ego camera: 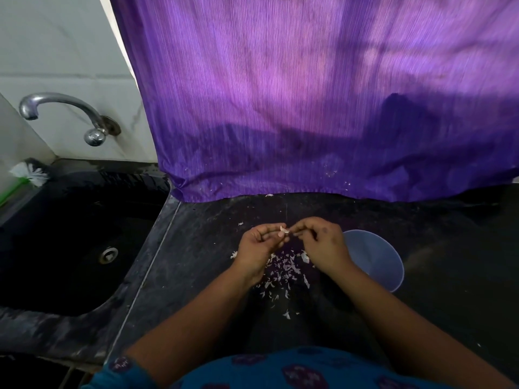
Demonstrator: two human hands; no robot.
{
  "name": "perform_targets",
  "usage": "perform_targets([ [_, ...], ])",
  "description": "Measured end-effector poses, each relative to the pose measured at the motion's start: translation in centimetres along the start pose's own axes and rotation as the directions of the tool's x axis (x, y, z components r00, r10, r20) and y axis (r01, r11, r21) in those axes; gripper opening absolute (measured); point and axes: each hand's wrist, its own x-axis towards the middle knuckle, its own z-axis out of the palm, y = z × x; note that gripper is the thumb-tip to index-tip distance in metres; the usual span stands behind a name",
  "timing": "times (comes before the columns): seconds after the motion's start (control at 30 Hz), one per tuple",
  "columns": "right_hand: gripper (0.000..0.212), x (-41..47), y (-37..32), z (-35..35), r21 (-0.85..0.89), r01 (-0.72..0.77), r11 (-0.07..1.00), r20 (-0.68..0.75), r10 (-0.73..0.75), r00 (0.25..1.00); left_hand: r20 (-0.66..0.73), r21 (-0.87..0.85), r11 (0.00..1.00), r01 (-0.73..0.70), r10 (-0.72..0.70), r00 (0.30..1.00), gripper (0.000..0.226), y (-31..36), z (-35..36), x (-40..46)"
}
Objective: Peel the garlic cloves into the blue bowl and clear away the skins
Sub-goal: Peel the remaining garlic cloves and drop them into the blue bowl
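Left hand (257,245) and right hand (323,242) both pinch garlic clove (283,231) above worktop (196,262); skins (283,272) scattered beneath; blue bowl (376,256) beside right hand

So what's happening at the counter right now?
A person is peeling a garlic clove, pinched between the fingertips of the left hand and the right hand above the dark counter. Loose skins lie scattered on the counter beneath the hands, not yet cleared. The blue bowl sits just right of the right hand; what it holds cannot be made out. A sink lies to the left.
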Motion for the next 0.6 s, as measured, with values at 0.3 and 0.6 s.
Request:
perform_targets([
  [0.3, 0.013, 0.1, 0.1, 0.5, -0.018, 0.08, 0.997, 0.029, -0.079, 0.996, -0.03, 0.075, 0.997, -0.031, 0.033, 0.999, 0.015, -0.4, 0.0, 0.0],
  [0.6, 0.034, 0.4, 0.5, 0.6, -0.06, 0.065, 0.996, 0.066, -0.061, 0.996, -0.057, 0.086, 0.996, -0.022, 0.027, 0.998, 0.015, -0.6, -0.1, 0.2],
])
